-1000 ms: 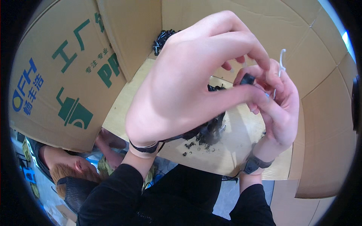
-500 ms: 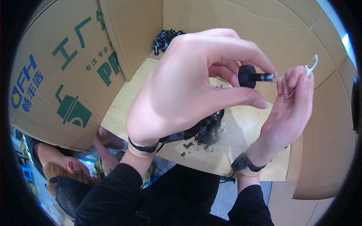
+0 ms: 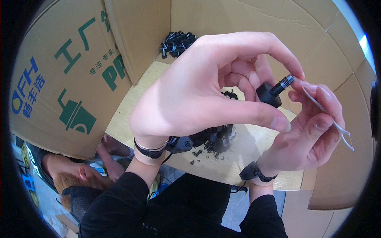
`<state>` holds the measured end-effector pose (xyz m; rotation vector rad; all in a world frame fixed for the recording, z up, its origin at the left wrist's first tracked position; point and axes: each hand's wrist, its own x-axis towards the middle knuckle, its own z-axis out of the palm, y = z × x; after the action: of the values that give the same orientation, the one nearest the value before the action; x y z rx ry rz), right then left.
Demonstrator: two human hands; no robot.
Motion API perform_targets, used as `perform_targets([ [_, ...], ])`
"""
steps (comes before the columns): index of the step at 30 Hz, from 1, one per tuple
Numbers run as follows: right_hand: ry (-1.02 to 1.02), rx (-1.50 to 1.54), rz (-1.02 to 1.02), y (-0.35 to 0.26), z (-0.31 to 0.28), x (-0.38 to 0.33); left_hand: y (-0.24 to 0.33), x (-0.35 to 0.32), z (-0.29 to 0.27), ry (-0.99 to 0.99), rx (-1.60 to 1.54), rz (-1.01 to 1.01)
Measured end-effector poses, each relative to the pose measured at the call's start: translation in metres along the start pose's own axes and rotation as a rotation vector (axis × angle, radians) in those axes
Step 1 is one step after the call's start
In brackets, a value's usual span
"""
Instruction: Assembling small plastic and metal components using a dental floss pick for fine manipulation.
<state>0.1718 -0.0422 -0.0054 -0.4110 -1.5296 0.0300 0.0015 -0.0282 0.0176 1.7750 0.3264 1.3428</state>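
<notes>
In my left hand [image 3: 190, 87] is a black knob screw [image 3: 270, 94], a round head with a threaded metal shank pointing up and to the right. The thumb and curled fingers surround the head, and the index fingertip reaches past the thread tip. Close on the right, my right hand [image 3: 305, 137] holds a thin white floss pick [image 3: 317, 104] between thumb and fingers. Its forked end points down and right, its narrow end up toward the screw tip. Whether the pick touches the screw I cannot tell.
Several black knob screws [image 3: 177, 43] are piled in the table's far corner. A dark heap of parts [image 3: 218, 139] sits partly behind my left hand, with small rings [image 3: 216, 158] scattered nearby. Cardboard walls [image 3: 246, 20] enclose the table [image 3: 274, 174]. Another person [image 3: 75, 178] is at lower left.
The knob screw has tilted upward and shifted slightly right. My right hand has turned over and moved right and down, swinging the pick's forked end from top to bottom.
</notes>
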Motion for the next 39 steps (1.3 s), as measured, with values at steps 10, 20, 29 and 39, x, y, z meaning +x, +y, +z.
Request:
perform_targets([
  [10,-0.025,-0.164,-0.057,-0.001,0.000,0.001,0.007,0.000,0.001,0.054,0.068,-0.078],
  [20,-0.036,-0.252,-0.045,-0.007,0.004,0.006,0.013,-0.002,0.000,0.017,0.055,-0.105],
  [29,-0.044,-0.346,-0.053,-0.011,0.006,0.006,0.011,-0.003,0.000,0.073,0.166,-0.003],
  [39,-0.075,-0.314,-0.133,0.006,0.007,0.004,0.005,-0.003,0.003,0.159,0.329,0.078],
])
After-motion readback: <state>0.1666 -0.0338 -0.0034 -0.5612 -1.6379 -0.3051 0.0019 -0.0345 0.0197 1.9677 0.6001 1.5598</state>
